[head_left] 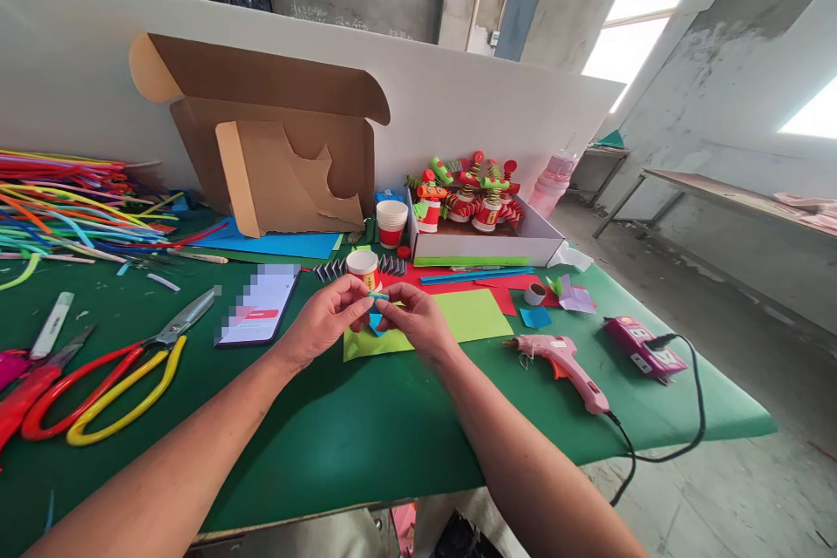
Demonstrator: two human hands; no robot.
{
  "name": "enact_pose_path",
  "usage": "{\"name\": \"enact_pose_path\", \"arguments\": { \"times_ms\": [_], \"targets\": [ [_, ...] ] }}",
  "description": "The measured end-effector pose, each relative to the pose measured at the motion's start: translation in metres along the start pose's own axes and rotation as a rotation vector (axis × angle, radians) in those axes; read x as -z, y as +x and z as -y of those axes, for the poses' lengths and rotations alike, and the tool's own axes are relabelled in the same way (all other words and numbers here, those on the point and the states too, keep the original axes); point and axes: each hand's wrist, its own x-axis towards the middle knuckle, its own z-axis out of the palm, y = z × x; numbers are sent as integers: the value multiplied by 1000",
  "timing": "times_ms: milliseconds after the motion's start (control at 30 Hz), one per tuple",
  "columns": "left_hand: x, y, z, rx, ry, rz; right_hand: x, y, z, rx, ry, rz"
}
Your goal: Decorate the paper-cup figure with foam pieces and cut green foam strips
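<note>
Item: blue paper strip (377, 297), small, pinched at its two ends between the left hand (325, 317) and the right hand (418, 323). Long axis runs level, hand to hand; each hand equally near, fingertips closed on it (the strip's middle alone shows). Beneath the hands: green paper sheet (458, 318). Just beyond the left hand's fingers: paper cup (364, 267). Right of the right hand, apart: glue gun (563, 359). Left of the left hand: phone (260, 305), scissors (124, 375).

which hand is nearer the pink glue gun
Right. The right hand sits at the table's middle, with the glue gun lying just off to its right. The left hand is on the far side of the right hand, farther from it.
</note>
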Motion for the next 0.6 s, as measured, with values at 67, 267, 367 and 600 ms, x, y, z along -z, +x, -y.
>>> {"name": "enact_pose_path", "arguments": {
  "times_ms": [67,267,367,600],
  "targets": [
    [-1,0,1,-13,-17,19,-2,-1,-1,-2,-1,3],
    [-1,-3,3,-99,127,-17,-7,-3,0,-34,69,-17],
    [0,-5,3,-91,148,-20,-7,-3,-1,-31,72,-14],
    [0,-3,6,-77,119,2,-7,-1,-7,-41,89,-7]
  ]
}}
